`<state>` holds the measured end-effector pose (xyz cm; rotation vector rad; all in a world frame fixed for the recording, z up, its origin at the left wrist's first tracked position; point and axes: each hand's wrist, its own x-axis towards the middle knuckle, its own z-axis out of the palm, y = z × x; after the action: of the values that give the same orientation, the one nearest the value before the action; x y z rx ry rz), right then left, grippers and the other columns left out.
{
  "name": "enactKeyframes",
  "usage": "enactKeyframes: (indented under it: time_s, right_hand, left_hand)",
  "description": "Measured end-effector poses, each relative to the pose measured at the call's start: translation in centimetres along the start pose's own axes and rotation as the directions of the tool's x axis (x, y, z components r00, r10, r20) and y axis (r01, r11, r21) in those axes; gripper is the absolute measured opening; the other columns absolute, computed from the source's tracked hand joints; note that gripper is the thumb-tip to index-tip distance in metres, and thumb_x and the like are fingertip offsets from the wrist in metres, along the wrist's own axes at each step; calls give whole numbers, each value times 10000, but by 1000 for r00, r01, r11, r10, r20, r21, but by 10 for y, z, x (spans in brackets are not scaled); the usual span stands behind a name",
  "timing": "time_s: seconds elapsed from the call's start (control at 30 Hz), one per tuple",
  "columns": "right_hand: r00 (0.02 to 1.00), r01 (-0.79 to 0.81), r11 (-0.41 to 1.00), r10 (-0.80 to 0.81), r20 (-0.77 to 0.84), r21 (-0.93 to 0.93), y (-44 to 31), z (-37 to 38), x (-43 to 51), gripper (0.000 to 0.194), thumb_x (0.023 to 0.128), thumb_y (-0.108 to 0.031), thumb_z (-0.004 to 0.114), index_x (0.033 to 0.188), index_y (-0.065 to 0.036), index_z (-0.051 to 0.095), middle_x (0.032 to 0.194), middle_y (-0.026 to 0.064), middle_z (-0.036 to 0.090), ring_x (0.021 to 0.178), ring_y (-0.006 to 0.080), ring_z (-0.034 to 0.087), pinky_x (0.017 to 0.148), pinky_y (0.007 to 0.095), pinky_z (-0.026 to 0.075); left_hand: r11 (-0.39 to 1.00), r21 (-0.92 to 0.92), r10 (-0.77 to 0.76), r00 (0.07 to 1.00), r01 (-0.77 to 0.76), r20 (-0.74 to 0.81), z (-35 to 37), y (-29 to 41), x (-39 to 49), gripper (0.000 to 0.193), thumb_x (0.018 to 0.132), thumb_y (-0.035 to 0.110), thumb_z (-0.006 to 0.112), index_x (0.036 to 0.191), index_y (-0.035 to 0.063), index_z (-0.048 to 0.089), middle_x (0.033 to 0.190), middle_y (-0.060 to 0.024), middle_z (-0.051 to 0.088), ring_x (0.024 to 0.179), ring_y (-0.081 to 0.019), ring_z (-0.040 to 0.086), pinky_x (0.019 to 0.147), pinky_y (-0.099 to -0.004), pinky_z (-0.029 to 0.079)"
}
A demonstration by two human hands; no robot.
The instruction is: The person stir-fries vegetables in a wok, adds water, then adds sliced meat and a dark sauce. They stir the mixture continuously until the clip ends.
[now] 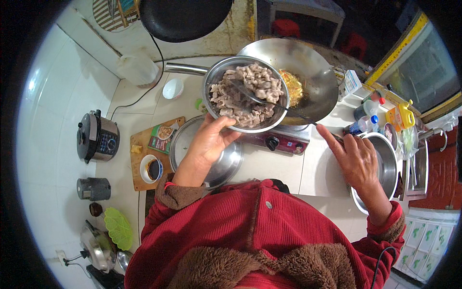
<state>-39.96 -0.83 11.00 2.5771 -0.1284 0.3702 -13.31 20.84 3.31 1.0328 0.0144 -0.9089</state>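
Note:
My left hand (213,135) grips the near rim of a stainless steel bowl (246,129) holding cooked sliced meat (242,112). The bowl is above the left edge of a large wok (319,77). Gripped in my right hand (355,159) is a dark-handled spatula or turner (301,117), its head among the meat slices and partly hidden by them. Shredded seasonings in oil (291,88) lie in the wok, right of the bowl. Beneath the wok is a portable gas stove (274,142) with a black knob.
A metal lid (225,166) lies below my left hand, beside a cutting board (136,177) with a sauce bowl (146,177). Bottles (364,124) and a large steel basin (391,169) are at the right. An electric pressure cooker (97,137) stands left.

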Motion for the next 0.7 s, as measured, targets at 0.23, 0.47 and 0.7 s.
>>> enactKeyframes:
  time_s: [0.23,0.47,0.7]
  right_hand:
    - [998,-11,993,5,-55,-115,6,21,0,769,822,-89,643,1506,-286,352,716,-14,406,590,101,493,541,274,425]
    - [995,-98,992,97,-22,-77,8,32,-1,765,839,-72,631,1510,-294,338,706,2,434,613,125,516,571,293,441]
    - [974,-228,973,228,-1,-37,28,45,1,809,813,-26,609,1509,-326,325,688,20,482,601,159,559,596,333,479]
  left_hand:
    - [1000,-18,0,1000,0,-14,6,-6,8,286,850,40,654,1125,68,579,1022,-67,648,831,-191,678,656,-246,610]
    - [1000,-16,22,1000,-22,19,8,-8,21,343,833,39,669,1152,78,549,1031,-69,635,848,-199,674,652,-246,609]
    - [998,-5,70,997,-70,28,20,-6,29,431,823,17,668,1205,125,498,1055,-47,615,884,-180,655,644,-250,611]
